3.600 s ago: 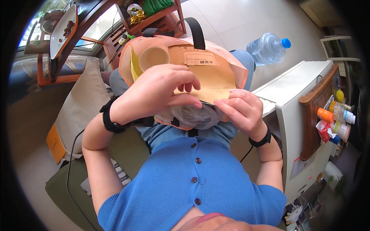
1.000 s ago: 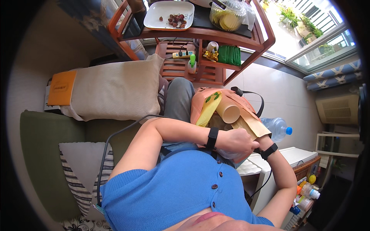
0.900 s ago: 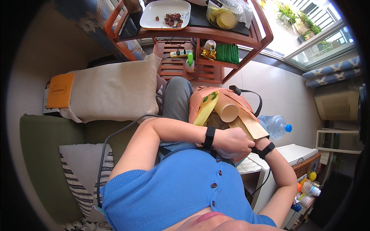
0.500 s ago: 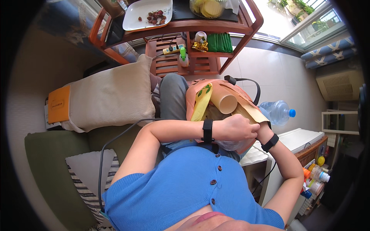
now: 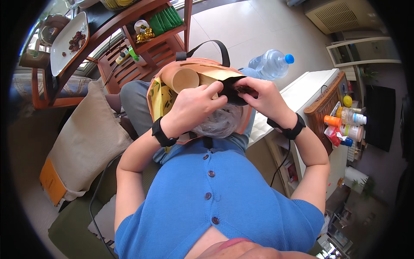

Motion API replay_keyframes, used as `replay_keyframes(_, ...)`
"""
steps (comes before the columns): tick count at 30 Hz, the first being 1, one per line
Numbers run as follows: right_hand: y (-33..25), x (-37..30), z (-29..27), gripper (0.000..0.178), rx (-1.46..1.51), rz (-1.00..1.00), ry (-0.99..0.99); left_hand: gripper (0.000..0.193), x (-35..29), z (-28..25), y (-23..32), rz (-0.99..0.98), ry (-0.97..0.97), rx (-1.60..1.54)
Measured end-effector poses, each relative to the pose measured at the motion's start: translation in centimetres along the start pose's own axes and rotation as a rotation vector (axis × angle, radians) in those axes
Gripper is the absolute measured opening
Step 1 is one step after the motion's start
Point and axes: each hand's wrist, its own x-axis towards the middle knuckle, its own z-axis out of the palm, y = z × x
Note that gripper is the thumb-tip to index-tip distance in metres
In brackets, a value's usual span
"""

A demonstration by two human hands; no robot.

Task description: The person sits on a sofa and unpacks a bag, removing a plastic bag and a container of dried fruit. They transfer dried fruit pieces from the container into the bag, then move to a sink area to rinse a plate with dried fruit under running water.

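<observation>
A salmon-pink tote bag (image 5: 152, 101) sits on my lap, open at the top, with a black strap (image 5: 222, 49) on its far side. A light brown cardboard tube (image 5: 183, 79), a yellow packet (image 5: 163, 98) with green leaf prints and a crumpled clear plastic bag (image 5: 222, 121) show in it. Over the bag's mouth, my left hand (image 5: 194, 103) is closed, thumb and forefinger at the near-left edge of a black pouch-like piece (image 5: 229, 88). My right hand (image 5: 265, 97) pinches its right side, fingertips partly hidden in the dark opening. A cream flap (image 5: 215, 74) lies just beyond.
A large clear water bottle (image 5: 269, 64) with a blue cap lies beyond the bag. To the right is a white cabinet (image 5: 297, 90) with several bottles (image 5: 351, 125). A wooden cart (image 5: 97, 41) bearing a white tray (image 5: 58, 54) stands far left. A black cable (image 5: 97, 185) runs beside my left arm.
My hands, close together with the left over the right, have moved apart and now hold the black piece between them. The view has swung right, so the surroundings appear turned and further left.
</observation>
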Motion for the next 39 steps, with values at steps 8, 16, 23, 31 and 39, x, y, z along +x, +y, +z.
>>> replay_keyframes(8,-0.6,0.2,-2.1,0.032,0.688,0.334,-0.089,0.017,0.1,-0.4,-0.6,-0.076,-0.021,-0.061)
replay_keyframes(16,-4.4,4.0,-5.6,0.036,0.619,0.335,-0.142,0.016,-0.2,0.0,-0.9,-0.065,0.037,-0.118)
replay_keyframes(23,-9.1,18.2,-8.0,0.04,0.37,-0.1,-0.243,0.01,-0.5,0.9,-0.9,0.008,0.085,-0.119)
replay_keyframes(31,-11.9,39.6,-7.0,0.046,0.139,-0.136,-0.265,0.014,-0.5,2.3,-0.9,0.033,0.057,-0.142)
replay_keyframes(39,-12.9,48.4,-3.2,0.047,0.036,-0.2,-0.414,0.011,-0.6,2.6,-2.3,0.073,0.129,-0.257)
